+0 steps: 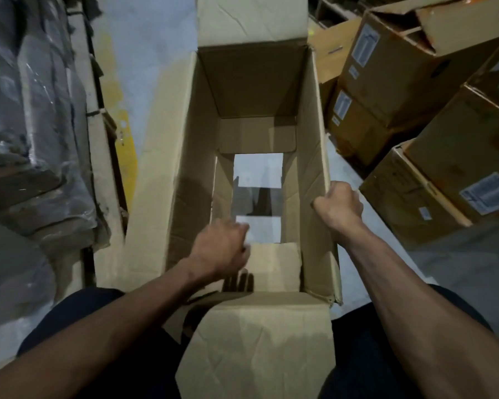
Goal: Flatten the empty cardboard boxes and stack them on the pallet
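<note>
Floor (pixel 144 53) — pale grey concrete with a yellow painted stripe (pixel 124 145). On it: open box (pixel 308 156) at centre, labelled cartons (pixel 409 82) stacked right, plastic-wrapped bundles (pixel 26 125) left.

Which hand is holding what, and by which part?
Right hand grips the open cardboard box by the top edge of its right wall. Left hand reaches inside, blurred; cannot tell if it holds anything.
</note>
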`<control>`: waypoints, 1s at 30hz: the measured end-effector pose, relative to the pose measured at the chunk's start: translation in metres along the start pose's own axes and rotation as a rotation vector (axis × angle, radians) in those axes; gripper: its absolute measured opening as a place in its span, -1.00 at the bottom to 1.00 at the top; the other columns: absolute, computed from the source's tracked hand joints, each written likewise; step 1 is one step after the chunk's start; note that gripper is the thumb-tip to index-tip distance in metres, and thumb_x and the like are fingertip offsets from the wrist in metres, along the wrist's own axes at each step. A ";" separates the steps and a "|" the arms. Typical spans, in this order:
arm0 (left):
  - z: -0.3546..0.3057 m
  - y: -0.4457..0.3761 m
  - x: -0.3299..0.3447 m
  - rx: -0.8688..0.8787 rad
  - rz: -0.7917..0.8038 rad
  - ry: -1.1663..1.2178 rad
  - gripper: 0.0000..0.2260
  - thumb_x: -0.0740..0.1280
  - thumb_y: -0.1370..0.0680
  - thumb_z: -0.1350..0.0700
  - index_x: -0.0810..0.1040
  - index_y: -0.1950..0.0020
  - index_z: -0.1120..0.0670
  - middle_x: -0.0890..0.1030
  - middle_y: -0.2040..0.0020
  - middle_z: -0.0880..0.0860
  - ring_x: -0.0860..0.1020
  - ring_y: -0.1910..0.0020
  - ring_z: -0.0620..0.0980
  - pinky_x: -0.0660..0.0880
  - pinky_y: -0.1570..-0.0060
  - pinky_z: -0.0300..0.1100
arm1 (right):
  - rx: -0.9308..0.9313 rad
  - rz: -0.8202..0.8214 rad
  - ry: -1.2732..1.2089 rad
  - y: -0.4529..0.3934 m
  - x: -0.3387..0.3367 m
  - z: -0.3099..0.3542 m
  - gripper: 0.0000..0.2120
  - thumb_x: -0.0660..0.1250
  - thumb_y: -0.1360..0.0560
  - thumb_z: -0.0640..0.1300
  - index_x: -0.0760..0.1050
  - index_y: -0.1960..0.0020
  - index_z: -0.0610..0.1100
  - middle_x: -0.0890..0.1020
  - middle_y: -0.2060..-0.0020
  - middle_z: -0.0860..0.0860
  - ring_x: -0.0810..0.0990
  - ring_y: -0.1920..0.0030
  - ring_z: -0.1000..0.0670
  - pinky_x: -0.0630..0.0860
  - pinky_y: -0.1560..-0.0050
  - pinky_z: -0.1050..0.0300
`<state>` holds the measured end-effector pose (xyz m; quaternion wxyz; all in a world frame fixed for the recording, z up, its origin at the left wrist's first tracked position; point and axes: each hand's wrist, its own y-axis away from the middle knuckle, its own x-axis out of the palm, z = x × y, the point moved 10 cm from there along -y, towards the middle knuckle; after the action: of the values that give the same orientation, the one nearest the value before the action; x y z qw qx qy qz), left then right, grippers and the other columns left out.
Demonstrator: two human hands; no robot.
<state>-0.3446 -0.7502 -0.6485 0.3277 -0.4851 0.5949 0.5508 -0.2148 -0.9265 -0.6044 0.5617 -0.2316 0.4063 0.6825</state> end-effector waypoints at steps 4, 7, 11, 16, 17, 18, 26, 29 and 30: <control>-0.027 -0.017 0.097 0.153 0.511 0.063 -0.44 0.10 -0.67 -0.17 0.17 -0.60 0.09 0.21 -0.59 0.12 0.17 -0.55 0.12 0.17 -0.51 0.06 | -0.017 0.024 -0.022 -0.005 0.007 0.004 -0.94 0.31 -0.58 -0.21 0.44 -0.04 -0.12 0.52 0.09 -0.07 0.49 0.09 -0.11 0.43 0.14 0.07; -0.024 -0.035 0.139 0.136 0.526 0.048 -0.42 0.05 -0.67 -0.22 0.16 -0.59 0.09 0.12 -0.61 0.13 0.12 -0.56 0.15 0.18 -0.50 0.12 | -0.041 0.033 -0.057 -0.008 0.010 0.006 -0.92 0.33 -0.59 -0.20 0.44 -0.03 -0.08 0.48 0.21 0.01 0.49 0.21 -0.01 0.39 0.28 0.16; -0.012 -0.048 0.183 -0.005 0.626 0.171 -0.37 0.03 -0.64 -0.28 0.12 -0.59 0.06 0.00 -0.63 0.11 0.03 -0.59 0.18 0.15 -0.49 0.20 | -0.076 0.039 -0.105 -0.011 0.009 0.010 -0.87 0.35 -0.60 -0.17 0.41 -0.06 -0.04 0.52 0.07 0.00 0.50 0.15 -0.02 0.45 0.22 0.13; -0.005 -0.031 0.222 -0.342 0.931 0.658 -0.26 0.08 -0.53 -0.41 0.35 -0.53 0.07 0.39 -0.50 0.12 0.38 -0.44 0.14 0.21 -0.49 0.14 | -0.074 0.017 -0.149 -0.017 0.005 0.009 -0.83 0.37 -0.59 -0.17 0.39 -0.08 -0.02 0.51 0.04 0.01 0.55 0.07 -0.05 0.52 0.15 0.09; -0.006 -0.033 0.221 -0.327 0.916 0.637 -0.26 0.09 -0.53 -0.41 0.37 -0.52 0.07 0.41 -0.48 0.12 0.40 -0.42 0.13 0.23 -0.47 0.14 | -0.071 0.018 -0.148 -0.018 0.006 0.008 -0.83 0.37 -0.59 -0.18 0.40 -0.07 -0.02 0.51 0.04 0.01 0.55 0.07 -0.04 0.52 0.15 0.09; -0.006 -0.036 0.216 -0.278 0.881 0.561 -0.31 0.07 -0.57 -0.38 0.39 -0.50 0.09 0.43 -0.46 0.13 0.41 -0.40 0.13 0.26 -0.45 0.12 | -0.068 0.021 -0.150 -0.019 0.006 0.007 -0.84 0.37 -0.59 -0.18 0.40 -0.07 -0.03 0.51 0.04 0.01 0.55 0.08 -0.04 0.53 0.15 0.10; -0.015 -0.052 0.145 0.053 0.442 0.019 -0.64 0.12 -0.65 -0.14 0.48 -0.25 0.07 0.58 -0.18 0.12 0.51 -0.04 0.03 0.44 0.00 -0.08 | -0.063 0.004 -0.148 -0.019 0.009 0.007 -0.84 0.36 -0.59 -0.18 0.40 -0.08 -0.03 0.51 0.03 0.00 0.52 0.08 -0.04 0.45 0.22 0.14; -0.012 -0.046 0.102 0.071 0.300 -0.075 -0.64 0.13 -0.66 -0.13 0.48 -0.29 0.07 0.58 -0.18 0.09 0.52 -0.10 0.03 0.48 -0.16 -0.03 | -0.072 -0.001 -0.135 -0.018 0.009 0.009 -0.86 0.35 -0.59 -0.18 0.42 -0.09 -0.03 0.52 0.04 0.00 0.54 0.07 -0.05 0.46 0.20 0.10; -0.010 -0.046 0.084 0.085 0.220 -0.126 -0.64 0.12 -0.66 -0.12 0.47 -0.32 0.06 0.55 -0.24 0.10 0.50 -0.20 0.06 0.43 -0.28 0.00 | -0.078 -0.005 -0.134 -0.018 0.009 0.009 -0.86 0.35 -0.59 -0.18 0.42 -0.07 -0.03 0.52 0.05 -0.01 0.55 0.07 -0.06 0.46 0.21 0.10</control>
<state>-0.3264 -0.7750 -0.7403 0.3222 -0.3671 0.6454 0.5872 -0.1984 -0.9134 -0.6116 0.5799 -0.2082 0.3406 0.7102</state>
